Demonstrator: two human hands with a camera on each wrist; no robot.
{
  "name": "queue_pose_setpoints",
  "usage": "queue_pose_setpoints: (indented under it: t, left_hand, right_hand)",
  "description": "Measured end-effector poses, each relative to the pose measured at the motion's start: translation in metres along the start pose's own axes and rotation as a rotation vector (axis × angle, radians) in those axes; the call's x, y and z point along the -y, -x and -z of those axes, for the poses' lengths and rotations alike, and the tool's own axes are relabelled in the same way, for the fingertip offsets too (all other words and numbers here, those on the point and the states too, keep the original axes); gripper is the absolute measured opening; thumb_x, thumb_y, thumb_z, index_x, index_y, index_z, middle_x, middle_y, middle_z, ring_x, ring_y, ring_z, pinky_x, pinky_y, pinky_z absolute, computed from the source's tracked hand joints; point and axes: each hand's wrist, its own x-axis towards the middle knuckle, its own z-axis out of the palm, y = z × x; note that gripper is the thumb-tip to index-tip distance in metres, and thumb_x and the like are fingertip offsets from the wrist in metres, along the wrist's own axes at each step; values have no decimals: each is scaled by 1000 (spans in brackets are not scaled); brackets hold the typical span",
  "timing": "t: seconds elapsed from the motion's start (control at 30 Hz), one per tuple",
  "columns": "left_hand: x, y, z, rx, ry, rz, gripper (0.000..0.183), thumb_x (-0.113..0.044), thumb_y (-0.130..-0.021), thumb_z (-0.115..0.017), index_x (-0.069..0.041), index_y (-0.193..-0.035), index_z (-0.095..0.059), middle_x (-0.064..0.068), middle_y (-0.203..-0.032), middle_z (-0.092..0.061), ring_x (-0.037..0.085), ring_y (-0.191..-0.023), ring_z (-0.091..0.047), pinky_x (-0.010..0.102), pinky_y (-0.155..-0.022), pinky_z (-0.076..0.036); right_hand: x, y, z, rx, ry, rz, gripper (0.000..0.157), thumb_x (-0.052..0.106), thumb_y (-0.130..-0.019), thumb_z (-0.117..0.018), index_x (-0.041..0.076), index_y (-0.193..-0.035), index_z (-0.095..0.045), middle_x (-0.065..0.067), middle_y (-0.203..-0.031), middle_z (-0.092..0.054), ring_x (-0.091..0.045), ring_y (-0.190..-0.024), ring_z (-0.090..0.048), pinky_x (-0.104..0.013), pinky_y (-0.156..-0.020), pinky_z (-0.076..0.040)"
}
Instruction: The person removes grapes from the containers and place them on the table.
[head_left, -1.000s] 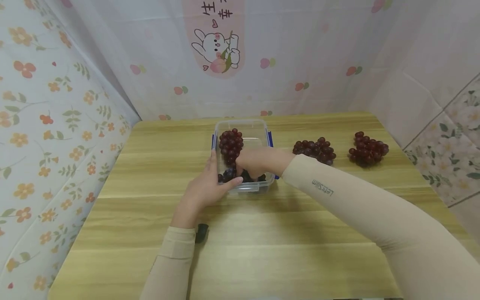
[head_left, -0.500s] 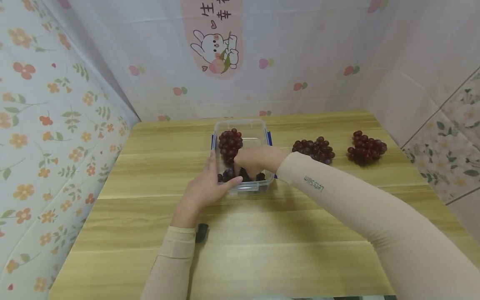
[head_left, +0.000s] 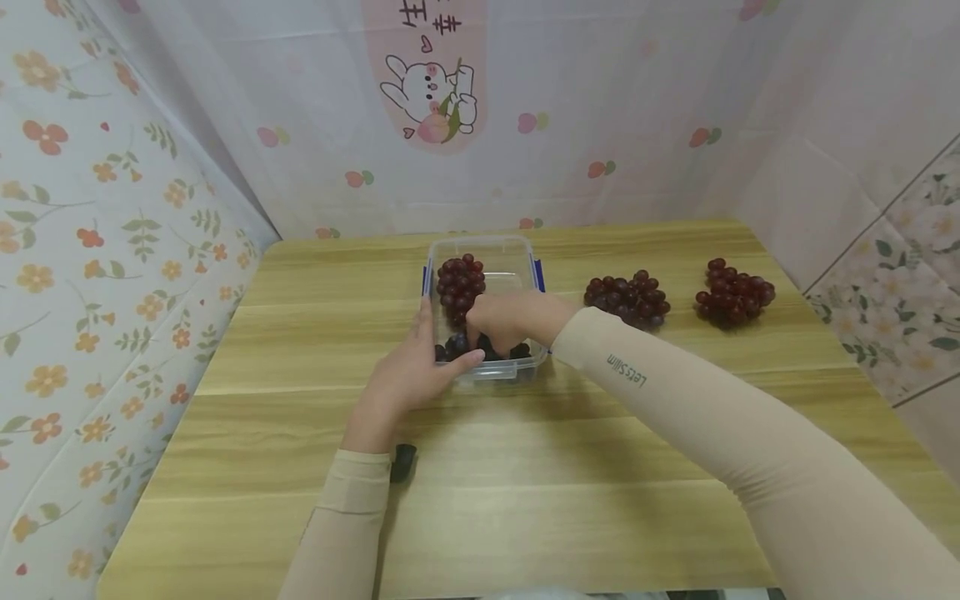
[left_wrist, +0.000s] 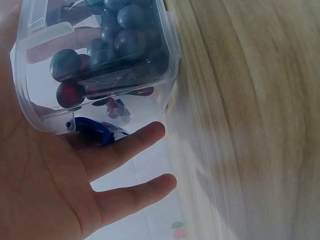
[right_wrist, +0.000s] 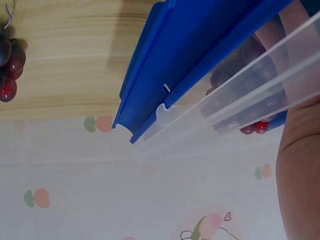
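A clear plastic food box with blue side latches stands on the table. Inside it, a bunch of red grapes lies at the left, and a bunch of dark grapes lies along the near end. My right hand reaches down into the box, its curled fingers gripping the dark grapes; its fingertips are hidden. At the near left corner, my left hand steadies the box, thumb across the front rim and fingers along the left wall. In the left wrist view two straight fingers spread beside the box.
Two more bunches of red grapes lie right of the box, one nearer and one farther right. A small dark object shows beside the left wrist. Patterned curtains hang behind the wooden table and on its left.
Both hands stay almost where they were, the right one still in the box. The right forearm has shifted slightly left, and the view has tilted a little.
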Motion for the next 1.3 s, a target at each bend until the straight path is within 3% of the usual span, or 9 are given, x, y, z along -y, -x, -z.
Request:
queue_pose_setpoints:
  t: [0.27,0.5,0.83,1.2,1.3]
  left_hand:
    - [0,0,1,-2,-13,-6,135,-97,-84,-46,-16,-169,20,15,-180,-3,43,-156,-41,62,-108,-53]
    - [1,-1,0,-4,-14,-12,134,-96,-85,-47,-17,-169,20,13,-181,-1,42,-155,-43,59,-104,-56]
    - [2,-1,-1,-11,-17,-13,134,-96,-85,-46,-16,-169,19,15,-180,-5,42,-152,-48,57,-96,-59]
    - [2,-1,-1,-25,-13,-24,134,-97,-84,-46,-16,-170,18,11,-181,1,41,-155,-44,58,-102,-57]
    - [0,0,0,-14,-6,-19,134,-96,-84,-47,-16,-170,17,10,-181,2,41,-158,-39,60,-108,-54]
  right_hand:
    - [2,2,-1,-32,4,-4,39,-7,-90,-75,18,-119,-83,-4,-121,-81,-15,-102,-76,-33,-87,-65]
    - [-4,-1,-7,-57,-7,27,41,-8,-88,-75,16,-119,-83,-4,-122,-81,-19,-112,-77,-32,-90,-65]
    - [-5,-1,-8,-82,-4,52,37,-10,-89,-70,12,-116,-84,-6,-119,-82,-19,-109,-77,-32,-91,-65]
    - [-10,4,-9,-114,-45,70,38,-12,-88,-67,9,-115,-84,-7,-120,-81,-26,-122,-73,-35,-101,-61]
    - [-12,10,-6,-108,-69,73,34,-9,-90,-73,8,-117,-83,-9,-124,-79,-28,-129,-68,-37,-107,-58]
